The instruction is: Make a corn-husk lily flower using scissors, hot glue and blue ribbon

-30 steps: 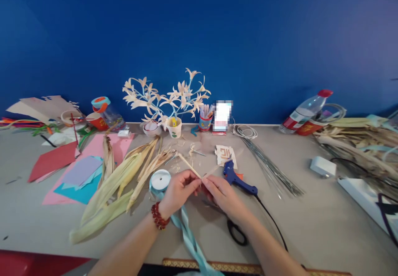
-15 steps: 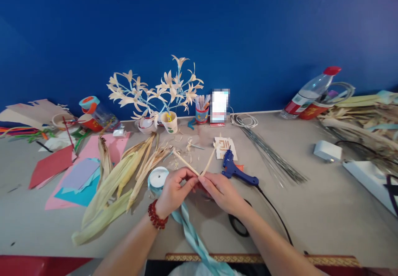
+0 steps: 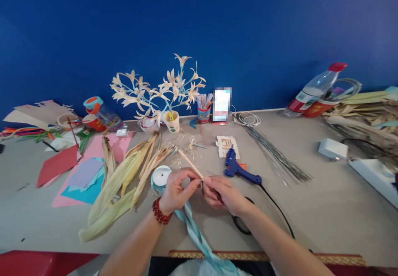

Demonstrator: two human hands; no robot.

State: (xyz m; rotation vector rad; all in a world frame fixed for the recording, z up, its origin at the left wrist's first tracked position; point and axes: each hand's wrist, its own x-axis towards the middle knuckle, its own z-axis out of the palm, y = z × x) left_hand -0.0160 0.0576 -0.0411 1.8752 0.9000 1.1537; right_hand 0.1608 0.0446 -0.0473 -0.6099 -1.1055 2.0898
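A narrow pale strip of corn husk [image 3: 190, 163] slants up and to the left from where my fingertips meet. My left hand [image 3: 179, 189], with a red bead bracelet on the wrist, pinches its lower end. Right beside it, my right hand [image 3: 223, 192] is closed at the same end, thumb on the strip; something dark shows under its fingers, mostly hidden. Light blue ribbon [image 3: 193, 230] runs below my hands toward my lap. Its white spool [image 3: 161, 177] lies left of my left hand. A black loop [image 3: 241, 226] lies partly under my right forearm.
A blue glue gun [image 3: 238, 167] with a cord lies right of my hands, near a small card [image 3: 228, 146]. Dried husks [image 3: 116, 189] and coloured paper [image 3: 56, 170] spread left. Husk flowers [image 3: 171, 83] stand behind. Wires [image 3: 278, 156] and a tilted bottle [image 3: 314, 89] are right.
Two husk strips stood up in a V from my fingers; now only the left one shows. My right hand has turned and curled its fingers closer. The view has shifted slightly.
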